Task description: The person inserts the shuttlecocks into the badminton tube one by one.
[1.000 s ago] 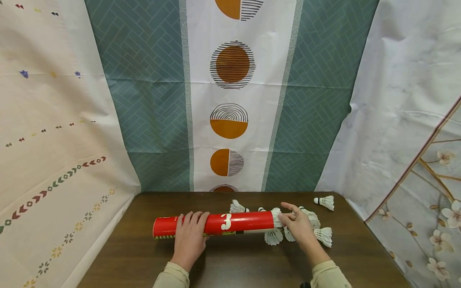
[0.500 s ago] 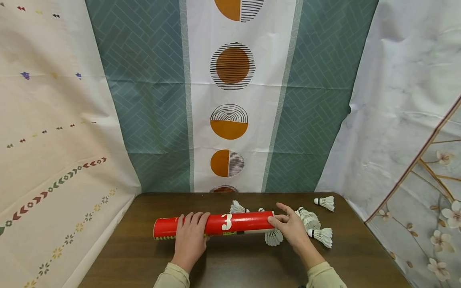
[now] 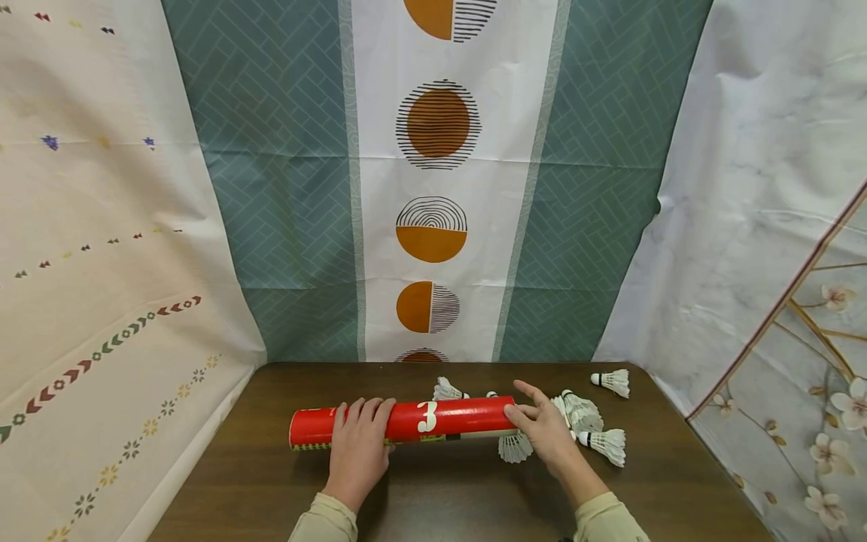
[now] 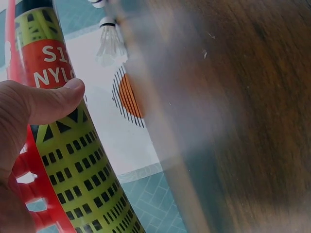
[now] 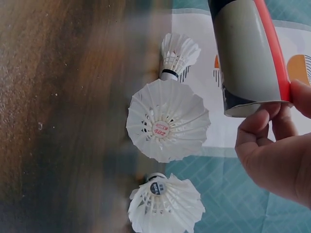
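Note:
A red shuttlecock tube point(image 3: 467, 414) lies sideways above the table, its patterned green underside showing in the left wrist view. My left hand point(image 3: 359, 452) grips it left of the middle, thumb across the green side. At the tube's right end is my right hand point(image 3: 547, 435). Its thumb lies against the red wall and its curled fingers reach the open rim, as the right wrist view shows; the fingertips are hidden there. Just below that end, a white feather shuttlecock point(image 3: 515, 448) lies on the table. Other shuttlecocks point(image 3: 584, 414) are grouped right of the right hand.
A single shuttlecock point(image 3: 612, 382) rests near the back right corner of the brown table point(image 3: 447, 500). Another shuttlecock point(image 3: 447, 389) lies behind the tube. Patterned cloth point(image 3: 447, 181) hangs along the table's back edge, with further cloths at both sides.
The shuttlecock feathers that stuck out of the tube's right end have gone inside it. My right hand has shifted left to the rim; the left hand keeps its grip.

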Available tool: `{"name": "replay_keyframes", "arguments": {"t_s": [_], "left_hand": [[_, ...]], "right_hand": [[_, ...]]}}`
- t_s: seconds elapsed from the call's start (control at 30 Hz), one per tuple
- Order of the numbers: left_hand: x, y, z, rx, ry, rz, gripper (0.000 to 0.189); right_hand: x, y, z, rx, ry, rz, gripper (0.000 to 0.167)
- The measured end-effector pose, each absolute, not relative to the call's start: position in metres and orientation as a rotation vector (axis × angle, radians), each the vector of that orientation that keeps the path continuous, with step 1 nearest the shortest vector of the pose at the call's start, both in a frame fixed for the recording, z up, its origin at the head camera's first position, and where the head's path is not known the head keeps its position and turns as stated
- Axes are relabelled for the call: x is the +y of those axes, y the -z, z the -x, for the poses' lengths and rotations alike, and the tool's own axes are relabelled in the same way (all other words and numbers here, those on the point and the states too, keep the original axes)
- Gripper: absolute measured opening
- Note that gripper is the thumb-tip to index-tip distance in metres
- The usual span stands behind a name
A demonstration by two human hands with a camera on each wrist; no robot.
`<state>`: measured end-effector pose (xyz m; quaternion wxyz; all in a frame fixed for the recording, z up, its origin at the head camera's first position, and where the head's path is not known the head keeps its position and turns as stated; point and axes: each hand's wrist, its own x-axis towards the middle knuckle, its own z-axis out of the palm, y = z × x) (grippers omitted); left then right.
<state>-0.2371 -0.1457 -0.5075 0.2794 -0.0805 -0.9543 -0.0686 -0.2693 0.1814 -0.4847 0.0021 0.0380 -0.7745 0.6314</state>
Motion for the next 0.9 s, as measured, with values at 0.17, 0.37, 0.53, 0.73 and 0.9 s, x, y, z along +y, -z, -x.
{"name": "replay_keyframes", "arguments": {"t_s": [0.17, 0.37, 0.53, 0.73, 0.9], "left_hand": [[-0.145, 0.506, 0.236, -2.553, 0.176, 0.219, 0.090], [-0.145, 0.505, 0.236, -2.555, 0.168, 0.226, 0.089], [-0.144, 0.504, 0.236, -2.551, 0.170, 0.230, 0.089], [-0.145, 0.503, 0.236, -2.566, 0.183, 0.211, 0.091], [-0.148, 0.503, 0.235, -2.597, 0.187, 0.176, 0.093]], "right_hand": [[0.180, 0.486, 0.269, -2.437, -2.021, -0.156, 0.064], [0.178, 0.486, 0.267, -2.435, -2.069, -0.190, 0.060], [0.178, 0.486, 0.267, -2.433, -2.090, -0.206, 0.059], [0.184, 0.486, 0.269, -2.410, -2.110, -0.200, 0.062], [0.209, 0.480, 0.272, -2.411, -2.056, -0.169, 0.066]]}}
